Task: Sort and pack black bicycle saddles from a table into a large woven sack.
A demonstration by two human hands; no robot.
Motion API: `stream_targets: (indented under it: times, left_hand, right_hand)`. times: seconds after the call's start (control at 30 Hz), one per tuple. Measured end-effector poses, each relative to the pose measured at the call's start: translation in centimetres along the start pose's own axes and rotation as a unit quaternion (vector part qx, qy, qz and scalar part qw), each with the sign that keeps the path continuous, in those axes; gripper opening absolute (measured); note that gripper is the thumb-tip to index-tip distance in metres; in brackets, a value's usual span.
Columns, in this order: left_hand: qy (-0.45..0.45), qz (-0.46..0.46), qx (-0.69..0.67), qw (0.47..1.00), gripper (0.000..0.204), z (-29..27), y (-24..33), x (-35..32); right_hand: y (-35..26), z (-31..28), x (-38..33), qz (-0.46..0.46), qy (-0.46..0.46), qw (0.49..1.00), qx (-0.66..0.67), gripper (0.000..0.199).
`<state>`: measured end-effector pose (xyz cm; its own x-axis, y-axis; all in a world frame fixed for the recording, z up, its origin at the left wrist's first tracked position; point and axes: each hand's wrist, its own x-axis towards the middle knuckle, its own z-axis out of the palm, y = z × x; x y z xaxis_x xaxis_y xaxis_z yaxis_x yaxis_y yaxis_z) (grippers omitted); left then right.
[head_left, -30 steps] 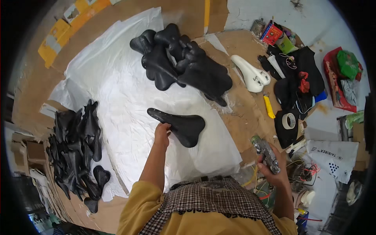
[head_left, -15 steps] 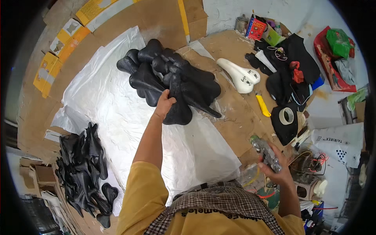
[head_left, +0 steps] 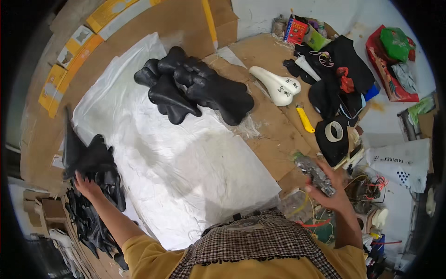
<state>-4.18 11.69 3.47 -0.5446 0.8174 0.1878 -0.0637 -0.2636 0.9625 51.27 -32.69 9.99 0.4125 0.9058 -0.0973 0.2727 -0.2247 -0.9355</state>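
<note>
My left hand [head_left: 88, 187] is at the far left, its fingers closed at the edge of a black bicycle saddle [head_left: 90, 156], whose narrow nose points up and away. That saddle lies over or just above a pile of black saddles [head_left: 95, 218]. My right hand [head_left: 332, 188] is wrapped round a silvery, clear-wrapped hand tool [head_left: 316, 176] with a green end; its exact kind does not show. Another heap of black bicycle saddles [head_left: 216, 90] rests on a white plastic sheet [head_left: 186, 186], in front of me.
A white saddle [head_left: 278, 86] with handwritten marks and a yellow-handled knife [head_left: 305, 119] lie on the cardboard [head_left: 278, 139]. A tape roll [head_left: 334, 131] and black cloth [head_left: 344, 60] are at the right. Wires [head_left: 367, 186] and a white bag [head_left: 399, 162] crowd the lower right.
My left hand has moved from the middle heap to the left pile, taking a black saddle with it. The middle heap is smaller. My right hand still holds the tool.
</note>
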Motion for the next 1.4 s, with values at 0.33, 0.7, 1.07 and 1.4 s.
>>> stream_targets:
  times: [0.33, 0.7, 1.07, 1.4]
  left_hand:
    - [-0.283, -0.337, 0.023, 0.898, 0.045, 18.5, -18.1, -22.0]
    - [-0.399, -0.272, 0.054, 0.874, 0.038, 34.7, -18.5, -35.8]
    - [-0.433, -0.379, -0.118, 0.810, 0.032, 18.4, -9.7, -28.9]
    - [-0.411, -0.298, -0.101, 0.855, 0.031, 21.2, -9.5, -19.7]
  right_hand:
    - [-4.8, -0.6, 3.6, -0.122, 0.015, 0.992, -0.034, 0.054]
    - [0.2, -2.7, 1.7, -0.011, 0.020, 0.999, 0.027, 0.058]
    - [-3.5, -1.3, 7.0, -0.032, -0.085, 0.996, -0.007, 0.061]
    - [-1.0, -1.5, 5.1, -0.004, -0.032, 0.999, -0.035, 0.057]
